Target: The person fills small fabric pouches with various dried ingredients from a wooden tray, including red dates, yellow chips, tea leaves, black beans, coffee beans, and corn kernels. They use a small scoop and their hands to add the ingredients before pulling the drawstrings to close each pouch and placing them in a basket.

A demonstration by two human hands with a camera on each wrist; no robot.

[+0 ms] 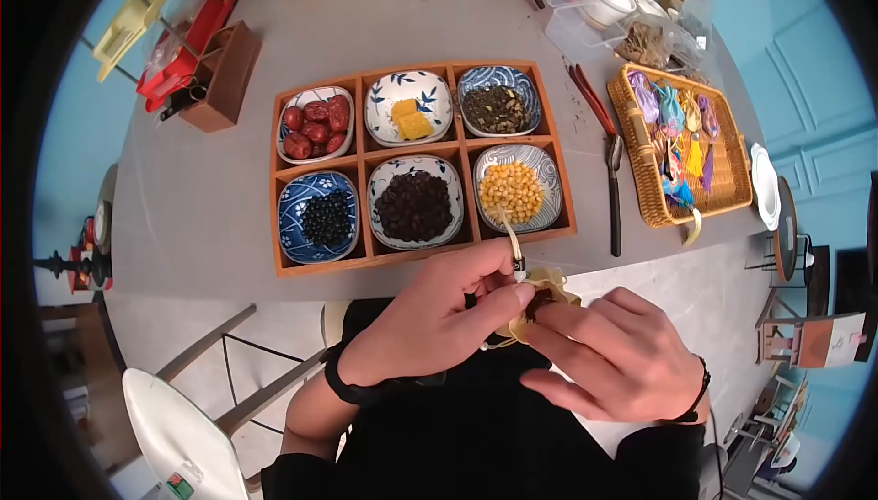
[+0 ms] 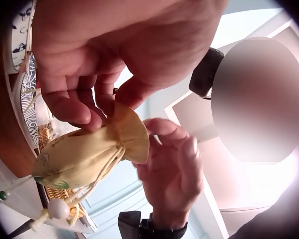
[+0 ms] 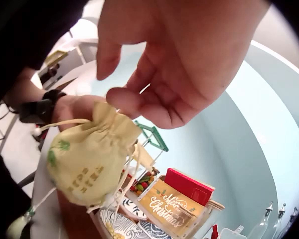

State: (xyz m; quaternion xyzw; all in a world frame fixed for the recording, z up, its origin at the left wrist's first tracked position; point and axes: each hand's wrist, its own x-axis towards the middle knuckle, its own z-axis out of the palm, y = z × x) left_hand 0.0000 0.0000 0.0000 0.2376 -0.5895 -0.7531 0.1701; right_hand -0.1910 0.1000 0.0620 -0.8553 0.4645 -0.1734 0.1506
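My left hand (image 1: 448,313) pinches the rim of a cream drawstring pouch (image 3: 89,167) between thumb and fingers. The pouch has green leaf prints, gold characters and beaded cords; dark contents show inside its gathered mouth in the head view. At that mouth, the bent fingers of my right hand (image 1: 622,354) dip in over the rim, thumb held apart. Their tips are hidden. Just beyond the hands, a wooden tray (image 1: 422,256) holds patterned dishes of corn kernels (image 1: 510,191), dark brown pieces (image 1: 413,206), black beans (image 1: 326,218), red dates (image 1: 315,127), yellow blocks (image 1: 412,122) and dried leaves (image 1: 496,109).
A black-handled spoon (image 1: 615,194) and red tongs (image 1: 593,100) lie right of the tray. Beyond them stands a wicker basket (image 1: 647,198) with colourful tassels. A brown wooden box (image 1: 224,79) is at far left, and a clear plastic container (image 1: 581,29) at the back right.
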